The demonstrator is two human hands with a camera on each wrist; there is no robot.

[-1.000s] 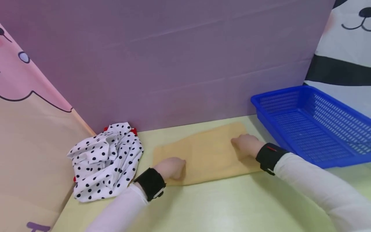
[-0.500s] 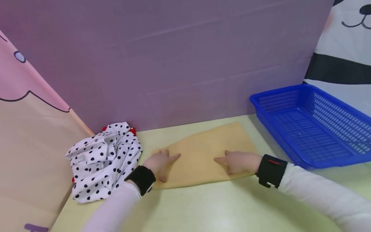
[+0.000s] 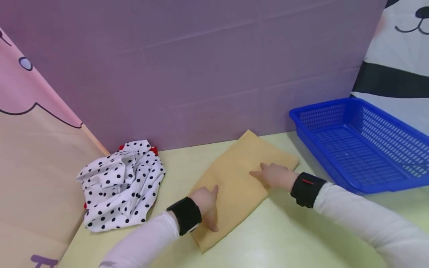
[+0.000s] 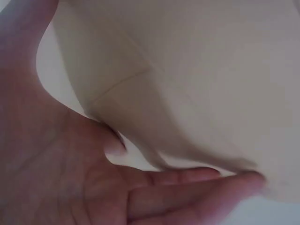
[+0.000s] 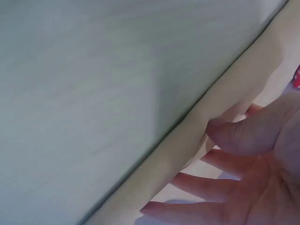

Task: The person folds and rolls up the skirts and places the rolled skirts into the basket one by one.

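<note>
A folded yellow cloth (image 3: 234,190) lies slantwise on the table, one corner close to the back wall and another pointing toward the person. My left hand (image 3: 205,204) rests on its near left part, thumb and fingers spread apart. In the left wrist view, extended fingers (image 4: 197,192) touch the cloth (image 4: 201,84), which shows soft creases. Further right, my right hand (image 3: 275,175) touches the cloth's right part. Seen from the right wrist, the thumb (image 5: 234,136) and separated, fairly straight fingers (image 5: 201,187) meet the cloth (image 5: 178,145) beside its long edge.
On the left, a crumpled white cloth with black dots (image 3: 124,193) shows bits of red at its edges. A blue plastic basket (image 3: 321,156) stands at the right on the pale table (image 3: 261,238). A purple backdrop (image 3: 201,74) rises behind.
The yellow cloth has turned, its left end coming toward the person and its right end going toward the wall. My hands spread their fingers; the left then shifted right and nearer.
</note>
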